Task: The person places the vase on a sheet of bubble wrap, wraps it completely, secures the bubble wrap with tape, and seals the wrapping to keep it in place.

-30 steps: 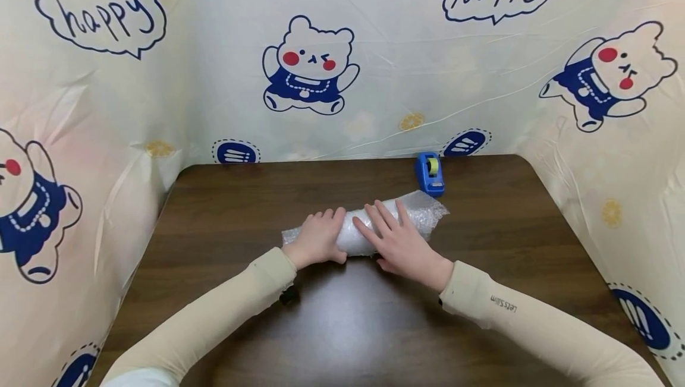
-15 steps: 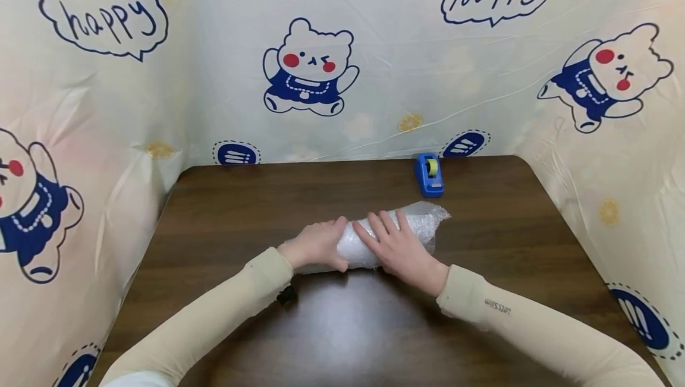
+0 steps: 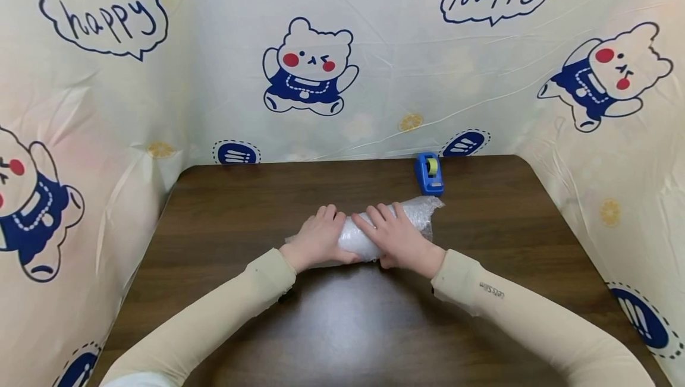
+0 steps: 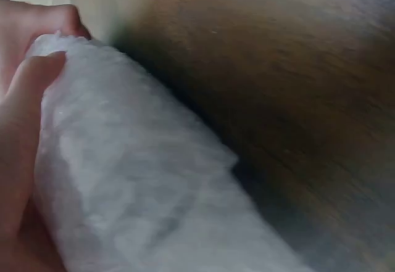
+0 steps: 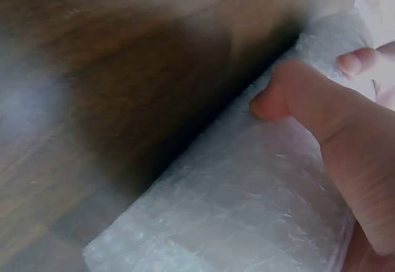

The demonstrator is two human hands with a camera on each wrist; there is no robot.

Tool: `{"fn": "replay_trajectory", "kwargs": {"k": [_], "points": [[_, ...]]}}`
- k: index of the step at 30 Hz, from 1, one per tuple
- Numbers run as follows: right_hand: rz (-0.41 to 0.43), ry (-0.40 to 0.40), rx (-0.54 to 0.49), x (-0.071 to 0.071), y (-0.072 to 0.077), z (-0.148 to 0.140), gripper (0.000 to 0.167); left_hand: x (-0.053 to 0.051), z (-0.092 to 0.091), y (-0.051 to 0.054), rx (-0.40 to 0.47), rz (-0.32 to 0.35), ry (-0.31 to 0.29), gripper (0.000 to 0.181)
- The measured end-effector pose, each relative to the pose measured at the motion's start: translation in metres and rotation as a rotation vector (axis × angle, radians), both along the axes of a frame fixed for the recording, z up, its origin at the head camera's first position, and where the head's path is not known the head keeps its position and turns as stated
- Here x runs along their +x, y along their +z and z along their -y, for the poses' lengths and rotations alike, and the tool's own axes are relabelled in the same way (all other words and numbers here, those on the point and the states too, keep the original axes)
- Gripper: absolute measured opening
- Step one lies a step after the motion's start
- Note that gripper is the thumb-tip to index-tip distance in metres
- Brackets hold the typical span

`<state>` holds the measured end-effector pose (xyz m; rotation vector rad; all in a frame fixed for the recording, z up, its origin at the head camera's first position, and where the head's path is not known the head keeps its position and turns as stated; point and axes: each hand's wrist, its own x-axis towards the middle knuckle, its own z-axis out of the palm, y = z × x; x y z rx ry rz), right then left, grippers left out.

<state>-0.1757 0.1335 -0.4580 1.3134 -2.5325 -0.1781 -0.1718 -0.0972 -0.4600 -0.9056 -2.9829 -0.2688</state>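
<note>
A roll of bubble wrap (image 3: 360,239) lies slantwise in the middle of the table, its right end reaching farther back. Whatever is inside the wrap cannot be seen. My left hand (image 3: 317,236) grips its left part, with fingers over the far side and the thumb on the near side. Right of that, my right hand (image 3: 400,241) holds the roll, fingers bent over the top and thumb at the near side. In the right wrist view, my thumb (image 5: 333,105) presses on the bubbly sheet. A loose flap of wrap (image 3: 430,204) sticks out at the right end.
A blue tape dispenser (image 3: 430,174) with yellowish tape stands at the back right, just behind the roll's right end. The dark wooden table (image 3: 342,327) is bordered by a printed curtain (image 3: 385,90) at the back and on both sides.
The roll first came toward me, then went slightly back away. Both hands moved along with it. My right fingers, earlier spread flatter, are now more bent around the roll.
</note>
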Motion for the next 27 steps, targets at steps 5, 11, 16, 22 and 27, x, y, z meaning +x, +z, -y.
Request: {"fn": "replay_trajectory", "kwargs": {"k": [5,11,16,22,27], "points": [[0.072,-0.017,0.022,-0.008,0.006,0.003,0.116,0.011,0.001,-0.006,-0.103,-0.279,-0.038,0.09],[0.192,-0.038,0.041,-0.017,0.014,0.008,0.115,0.022,-0.004,-0.012,-0.095,-0.316,0.0,0.092],[0.307,-0.068,0.116,-0.029,0.022,0.012,0.114,0.016,-0.007,-0.016,-0.064,-0.245,0.06,0.111],[0.421,-0.115,0.189,-0.038,0.03,0.015,0.111,0.006,-0.007,-0.017,-0.001,-0.195,0.072,0.105],[0.441,-0.118,0.186,-0.035,0.033,0.015,0.11,0.001,-0.005,-0.013,-0.014,-0.141,0.051,0.103]]}}
